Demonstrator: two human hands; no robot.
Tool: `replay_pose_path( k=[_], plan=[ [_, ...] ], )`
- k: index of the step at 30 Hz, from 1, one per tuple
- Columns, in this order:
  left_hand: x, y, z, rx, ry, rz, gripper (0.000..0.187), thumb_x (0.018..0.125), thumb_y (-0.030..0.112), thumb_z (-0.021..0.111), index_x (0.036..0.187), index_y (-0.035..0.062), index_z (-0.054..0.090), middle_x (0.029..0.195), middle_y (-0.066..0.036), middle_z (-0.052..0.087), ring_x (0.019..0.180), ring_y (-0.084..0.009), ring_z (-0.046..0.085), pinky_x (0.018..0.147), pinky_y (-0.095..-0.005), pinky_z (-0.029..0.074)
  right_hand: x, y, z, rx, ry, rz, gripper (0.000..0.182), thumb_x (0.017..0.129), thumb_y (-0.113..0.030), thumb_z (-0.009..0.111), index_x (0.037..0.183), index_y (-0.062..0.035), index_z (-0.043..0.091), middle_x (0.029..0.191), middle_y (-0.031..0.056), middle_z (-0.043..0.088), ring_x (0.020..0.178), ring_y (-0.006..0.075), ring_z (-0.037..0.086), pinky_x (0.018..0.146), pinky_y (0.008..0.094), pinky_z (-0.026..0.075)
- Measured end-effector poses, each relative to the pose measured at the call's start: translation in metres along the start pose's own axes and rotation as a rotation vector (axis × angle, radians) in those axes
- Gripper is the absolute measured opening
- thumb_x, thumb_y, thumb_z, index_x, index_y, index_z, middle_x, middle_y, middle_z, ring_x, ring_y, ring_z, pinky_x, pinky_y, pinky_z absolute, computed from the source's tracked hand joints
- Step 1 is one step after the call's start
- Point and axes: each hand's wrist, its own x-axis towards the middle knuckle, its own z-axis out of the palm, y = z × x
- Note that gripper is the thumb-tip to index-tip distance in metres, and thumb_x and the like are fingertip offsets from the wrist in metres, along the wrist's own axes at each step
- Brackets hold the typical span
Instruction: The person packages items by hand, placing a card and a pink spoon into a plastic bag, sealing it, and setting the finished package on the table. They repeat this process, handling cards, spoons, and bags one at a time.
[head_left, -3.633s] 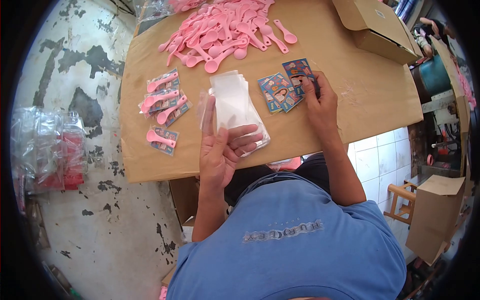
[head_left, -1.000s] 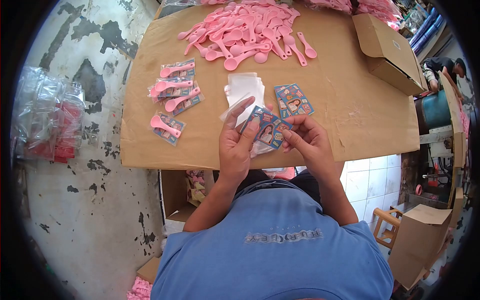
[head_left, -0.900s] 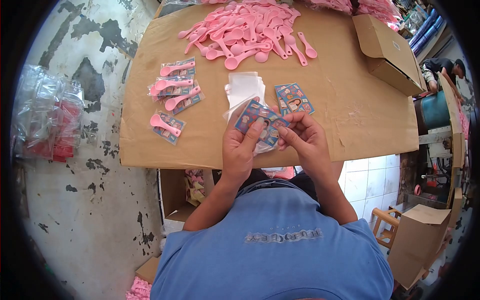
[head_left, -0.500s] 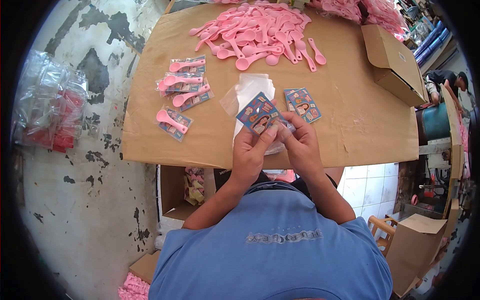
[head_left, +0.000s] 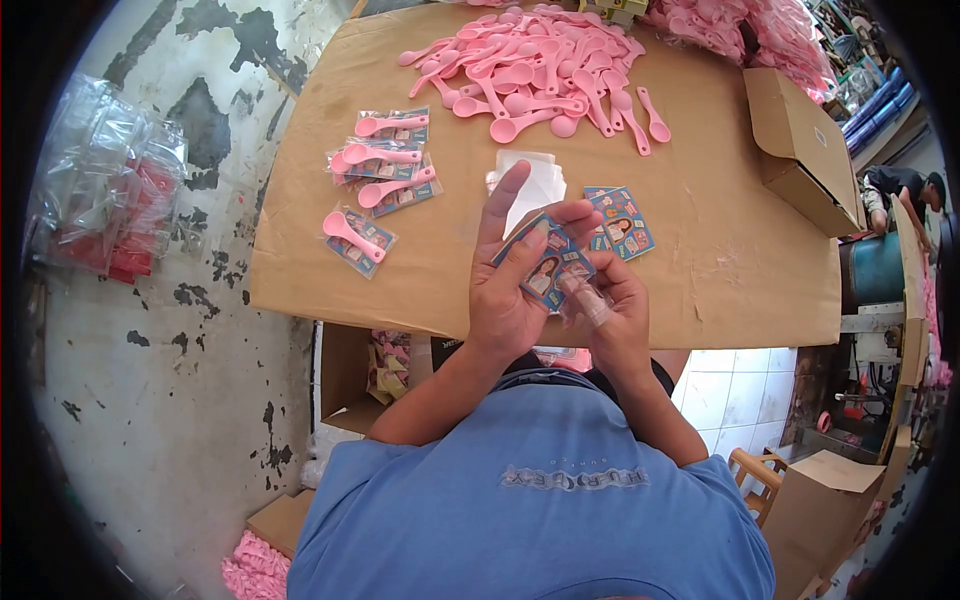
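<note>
A blue printed card (head_left: 550, 272) lies across the fingers of my left hand (head_left: 510, 285), with the thumb pressed on its face and the index finger stretched upward. My right hand (head_left: 622, 310) pinches a small clear plastic bag (head_left: 588, 297) at the card's lower right corner. Just beyond my hands, a stack of white and clear bags (head_left: 535, 183) rests on the table. More printed cards (head_left: 622, 222) lie right behind my right hand. Off to the left are several bagged cards with pink measuring spoons on top, the closest spoon (head_left: 352, 236) apart from the others.
A large heap of pink spoons (head_left: 540, 65) covers the back of the brown-covered table (head_left: 740, 290). At the right edge sits an open cardboard box (head_left: 805, 150). Clear bags (head_left: 100, 180) hang by the left wall. Another person (head_left: 900, 190) bends down at the far right.
My left index finger has lifted and the thumb now lies along the card. The card has shifted slightly right and down, and my right hand has drawn lower with the plastic bag.
</note>
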Motion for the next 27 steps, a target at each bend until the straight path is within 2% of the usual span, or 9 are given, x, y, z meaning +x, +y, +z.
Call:
replay_pose_path(
  k=[7, 10, 13, 16, 19, 22, 24, 26, 27],
  plan=[
    [-0.002, -0.010, -0.005, -0.002, 0.056, -0.105, 0.048, 0.111, 0.011, 0.047, 0.157, 0.0034, 0.034, 0.122, -0.016, 0.065, 0.115, -0.0267, 0.070, 0.094, -0.0386, 0.060, 0.009, 0.002, 0.005, -0.043, 0.057, -0.016, 0.025, 0.095, -0.009, 0.076, 0.093, -0.0081, 0.052, 0.082, -0.0011, 0.060, 0.072, 0.0058, 0.058, 0.058, 0.0227, 0.046],
    [-0.001, -0.006, -0.009, 0.028, 0.060, -0.090, 0.046, 0.111, 0.015, 0.048, 0.154, 0.0027, 0.036, 0.116, -0.012, 0.064, 0.111, -0.0247, 0.070, 0.093, -0.0379, 0.060, 0.013, 0.006, 0.020, -0.003, 0.162, -0.193, 0.026, 0.091, -0.005, 0.079, 0.100, -0.0069, 0.055, 0.082, -0.0023, 0.057, 0.078, 0.0055, 0.057, 0.061, 0.0228, 0.046],
    [0.000, 0.000, -0.014, 0.090, 0.110, -0.028, 0.046, 0.111, 0.017, 0.050, 0.153, 0.0036, 0.038, 0.111, -0.009, 0.063, 0.100, -0.0199, 0.069, 0.092, -0.0379, 0.060, 0.012, 0.001, 0.020, -0.256, 0.178, -0.422, 0.028, 0.085, 0.000, 0.082, 0.104, -0.0055, 0.061, 0.086, 0.0014, 0.062, 0.083, 0.0097, 0.060, 0.064, 0.0248, 0.048],
    [0.000, 0.008, -0.027, 0.058, 0.237, 0.050, 0.044, 0.111, 0.022, 0.054, 0.150, 0.0059, 0.043, 0.106, -0.007, 0.064, 0.096, -0.0154, 0.067, 0.090, -0.0378, 0.060, 0.015, -0.008, 0.001, -0.735, -0.068, -0.717, 0.028, 0.080, 0.002, 0.083, 0.103, -0.0051, 0.068, 0.087, 0.0052, 0.066, 0.080, 0.0146, 0.062, 0.065, 0.0267, 0.049],
    [0.000, 0.031, -0.049, -0.031, 0.366, 0.093, 0.044, 0.110, 0.027, 0.057, 0.148, 0.0079, 0.046, 0.102, -0.004, 0.062, 0.090, -0.0122, 0.064, 0.087, -0.0372, 0.059, 0.027, -0.032, -0.007, -0.907, -0.150, -0.831, 0.023, 0.078, 0.005, 0.082, 0.096, -0.0054, 0.071, 0.088, 0.0069, 0.070, 0.078, 0.0170, 0.064, 0.063, 0.0302, 0.050],
    [0.002, 0.055, -0.067, 0.046, 0.463, 0.157, 0.045, 0.110, 0.031, 0.057, 0.148, 0.0089, 0.047, 0.100, -0.001, 0.061, 0.088, -0.0103, 0.061, 0.085, -0.0357, 0.057, 0.073, -0.065, -0.030, -0.922, 0.007, -0.648, 0.015, 0.091, -0.005, 0.075, 0.104, -0.0015, 0.070, 0.088, 0.0087, 0.071, 0.078, 0.0205, 0.066, 0.064, 0.0326, 0.052],
    [-0.001, 0.059, -0.069, 0.088, 0.475, 0.162, 0.045, 0.110, 0.033, 0.056, 0.148, 0.0092, 0.048, 0.100, -0.001, 0.060, 0.086, -0.0102, 0.060, 0.084, -0.0352, 0.055, 0.120, -0.087, -0.038, -1.027, 0.049, -0.605, 0.023, 0.097, -0.017, 0.071, 0.113, -0.0004, 0.068, 0.095, 0.0135, 0.072, 0.080, 0.0249, 0.067, 0.068, 0.0359, 0.054],
    [-0.008, 0.060, -0.069, 0.102, 0.470, 0.140, 0.045, 0.110, 0.034, 0.056, 0.147, 0.0094, 0.048, 0.099, 0.000, 0.060, 0.085, -0.0104, 0.059, 0.084, -0.0346, 0.054, 0.175, -0.084, -0.073, -1.299, 0.069, -0.644, 0.028, 0.097, -0.022, 0.069, 0.116, -0.0016, 0.066, 0.104, 0.0173, 0.072, 0.088, 0.0314, 0.069, 0.076, 0.0435, 0.056],
    [-0.013, 0.056, -0.068, 0.092, 0.456, 0.118, 0.045, 0.110, 0.034, 0.056, 0.147, 0.0094, 0.048, 0.099, 0.000, 0.059, 0.085, -0.0105, 0.058, 0.084, -0.0344, 0.054, 0.195, -0.077, -0.083, -1.379, 0.093, -0.570, 0.028, 0.097, -0.022, 0.069, 0.115, -0.0016, 0.066, 0.106, 0.0184, 0.072, 0.091, 0.0339, 0.069, 0.079, 0.0456, 0.056]
  ],
)
